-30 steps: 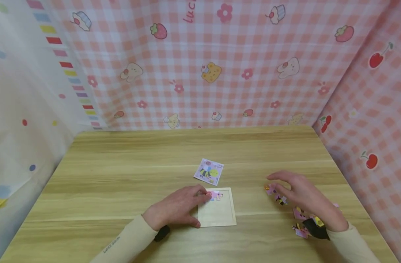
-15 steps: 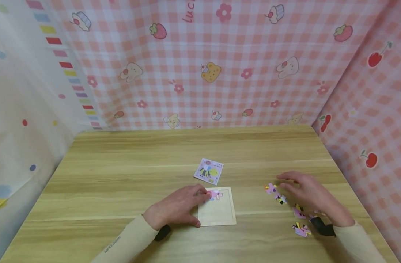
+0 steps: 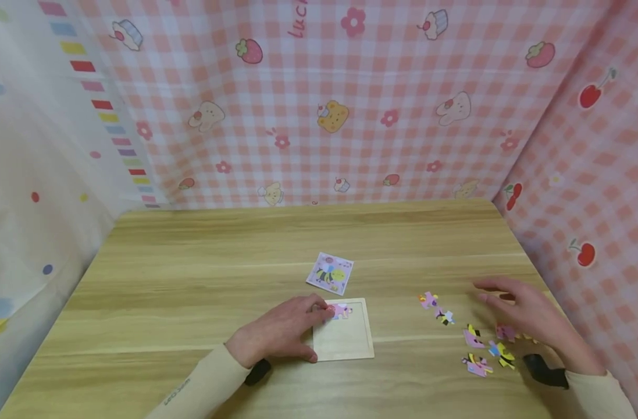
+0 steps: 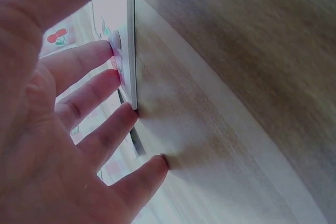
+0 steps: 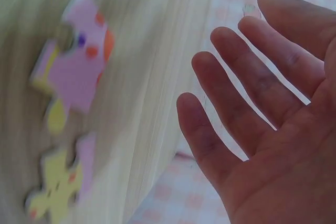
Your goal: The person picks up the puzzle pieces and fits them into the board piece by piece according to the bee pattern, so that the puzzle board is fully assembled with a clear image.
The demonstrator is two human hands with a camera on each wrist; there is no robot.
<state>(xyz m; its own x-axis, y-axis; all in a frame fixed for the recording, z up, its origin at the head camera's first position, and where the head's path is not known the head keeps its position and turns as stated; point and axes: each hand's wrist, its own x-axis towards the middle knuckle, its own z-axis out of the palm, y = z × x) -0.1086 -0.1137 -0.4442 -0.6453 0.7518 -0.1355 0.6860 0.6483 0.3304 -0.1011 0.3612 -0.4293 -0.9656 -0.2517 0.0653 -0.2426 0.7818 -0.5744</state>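
A square wooden puzzle tray (image 3: pixel 345 340) lies on the table, with joined pink pieces (image 3: pixel 344 311) in its upper left part. My left hand (image 3: pixel 282 327) lies along the tray's left side, fingertips on the upper left corner and pieces, thumb at the lower left corner. In the left wrist view, the left hand (image 4: pixel 68 108) has its fingers spread against the tray edge (image 4: pixel 131 45). My right hand (image 3: pixel 533 311) hovers, holding nothing, above loose pieces at the right; its fingers are relaxed. In the right wrist view the right hand (image 5: pixel 268 98) is beside a pink piece (image 5: pixel 79 72).
A bee picture card (image 3: pixel 330 273) lies just behind the tray. Several loose puzzle pieces (image 3: pixel 477 365) are scattered on the right of the table (image 3: pixel 193 250). A checked cloth (image 3: pixel 277 87) hangs behind the table, and more cloth hangs at both sides.
My right hand has moved to the right, uncovering more of the loose pieces. The left hand stays at the tray. The head view has shifted slightly.
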